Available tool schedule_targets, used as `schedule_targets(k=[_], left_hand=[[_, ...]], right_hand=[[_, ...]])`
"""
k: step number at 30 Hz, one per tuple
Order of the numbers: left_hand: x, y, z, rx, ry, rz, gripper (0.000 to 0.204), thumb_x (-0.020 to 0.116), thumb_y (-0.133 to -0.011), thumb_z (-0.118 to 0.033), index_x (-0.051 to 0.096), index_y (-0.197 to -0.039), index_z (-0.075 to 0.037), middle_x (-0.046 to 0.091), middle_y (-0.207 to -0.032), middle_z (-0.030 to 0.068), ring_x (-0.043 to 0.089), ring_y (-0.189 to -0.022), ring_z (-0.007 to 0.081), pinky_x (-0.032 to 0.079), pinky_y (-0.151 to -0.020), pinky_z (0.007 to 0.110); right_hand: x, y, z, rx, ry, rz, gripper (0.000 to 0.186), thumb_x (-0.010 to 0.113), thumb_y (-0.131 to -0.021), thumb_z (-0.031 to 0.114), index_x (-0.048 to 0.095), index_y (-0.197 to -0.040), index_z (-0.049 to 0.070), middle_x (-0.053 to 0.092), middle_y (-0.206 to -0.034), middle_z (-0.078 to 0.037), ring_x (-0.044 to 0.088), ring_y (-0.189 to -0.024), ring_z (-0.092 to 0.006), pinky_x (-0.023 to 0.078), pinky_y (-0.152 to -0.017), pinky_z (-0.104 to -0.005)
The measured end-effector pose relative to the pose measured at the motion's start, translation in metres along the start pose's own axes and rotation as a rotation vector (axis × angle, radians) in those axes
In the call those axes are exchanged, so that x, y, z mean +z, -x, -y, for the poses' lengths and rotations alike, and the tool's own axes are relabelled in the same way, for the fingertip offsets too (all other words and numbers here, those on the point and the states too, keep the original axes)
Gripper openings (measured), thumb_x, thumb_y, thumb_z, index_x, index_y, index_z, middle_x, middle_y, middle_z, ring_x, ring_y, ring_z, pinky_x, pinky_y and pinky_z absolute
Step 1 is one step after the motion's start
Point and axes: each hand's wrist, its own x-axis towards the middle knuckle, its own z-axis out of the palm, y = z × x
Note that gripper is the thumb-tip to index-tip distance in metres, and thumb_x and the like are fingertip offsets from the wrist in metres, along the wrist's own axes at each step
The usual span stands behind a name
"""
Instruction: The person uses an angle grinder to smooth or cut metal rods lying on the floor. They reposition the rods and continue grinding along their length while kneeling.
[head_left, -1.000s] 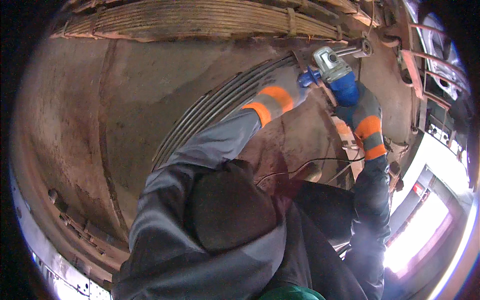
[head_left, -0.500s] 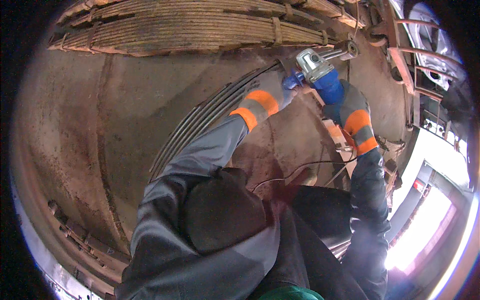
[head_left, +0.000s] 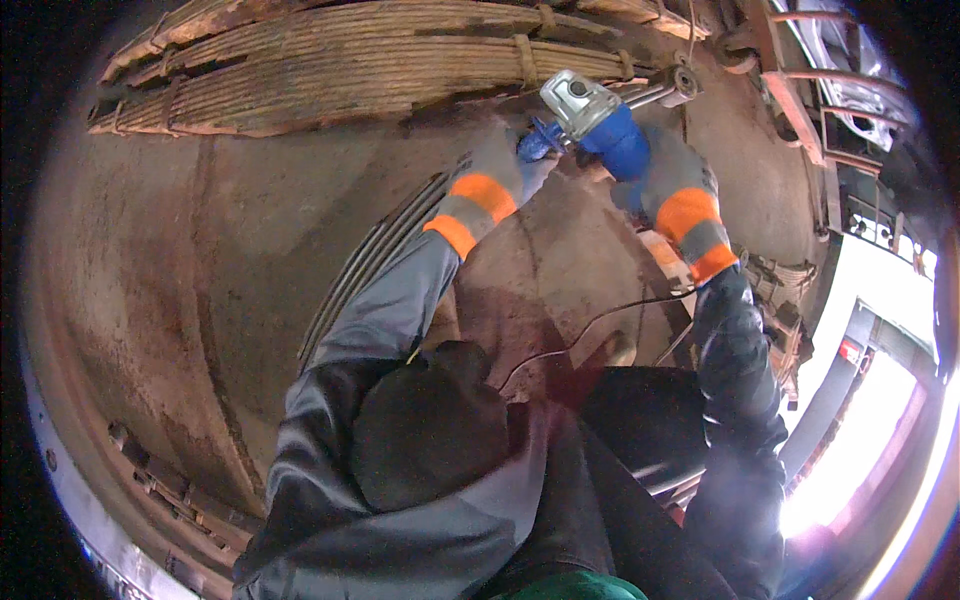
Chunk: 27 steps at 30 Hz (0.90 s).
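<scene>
An angle grinder with a silver head and blue body is held over a leaf spring lying on the floor. My left hand, in a grey glove with orange bands, is closed round the grinder's blue side handle. Around the rear of the blue body my right hand, gloved alike, keeps its grip. The spring's rolled eye shows just beyond the grinder. The grinder's disc is hidden, and I cannot tell whether it touches the metal.
Rusty stacked leaf springs lie along the far side. A thin dark cord runs across the floor near my legs. To the right are a reddish metal frame and more springs. Metal parts line the left edge.
Both hands and the grinder have shifted left and slightly farther away along the spring. Both grips stay closed. The view itself has moved slightly.
</scene>
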Motion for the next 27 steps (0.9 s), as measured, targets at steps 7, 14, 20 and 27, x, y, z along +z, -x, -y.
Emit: schedule_targets(k=[7, 14, 20, 27], left_hand=[[-0.080, 0.050, 0.003, -0.002, 0.007, -0.128, 0.046, 0.079, -0.080, -0.041, 0.073, -0.110, -0.007, 0.074, -0.100, 0.0192, 0.070, -0.095, 0.0383, 0.055, -0.085, 0.047], [-0.131, 0.120, -0.035, -0.249, -0.156, 0.071, 0.043, 0.078, -0.085, -0.027, 0.070, -0.117, 0.001, 0.075, -0.110, 0.0115, 0.071, -0.096, 0.0260, 0.054, -0.091, 0.040], [-0.133, 0.101, -0.004, -0.136, -0.215, 0.098, 0.032, 0.059, -0.094, -0.021, 0.069, -0.117, 0.000, 0.071, -0.114, 0.0203, 0.067, -0.106, 0.0361, 0.051, -0.094, 0.044], [-0.130, 0.054, -0.042, -0.028, -0.617, 0.194, 0.031, 0.045, -0.098, -0.012, 0.067, -0.116, 0.001, 0.068, -0.116, 0.0279, 0.064, -0.113, 0.0448, 0.051, -0.096, 0.048]], right_hand=[[0.012, 0.017, 0.030, -0.093, -0.059, -0.074, 0.057, 0.079, -0.069, 0.036, 0.065, -0.120, 0.014, 0.073, -0.106, -0.018, 0.070, -0.102, -0.0394, 0.055, -0.090, -0.0477], [0.052, 0.045, 0.032, -0.115, -0.305, 0.125, 0.049, 0.076, -0.068, 0.031, 0.063, -0.110, 0.009, 0.072, -0.101, -0.021, 0.069, -0.098, -0.0418, 0.056, -0.086, -0.0497], [0.065, 0.035, 0.019, -0.146, -0.458, 0.277, 0.050, 0.079, -0.065, 0.031, 0.065, -0.106, 0.006, 0.073, -0.097, -0.022, 0.069, -0.094, -0.0425, 0.056, -0.084, -0.0481], [0.046, 0.010, -0.012, -0.185, -0.567, 0.270, 0.045, 0.080, -0.070, 0.031, 0.070, -0.106, 0.006, 0.073, -0.103, -0.022, 0.072, -0.094, -0.0409, 0.058, -0.084, -0.0481]])
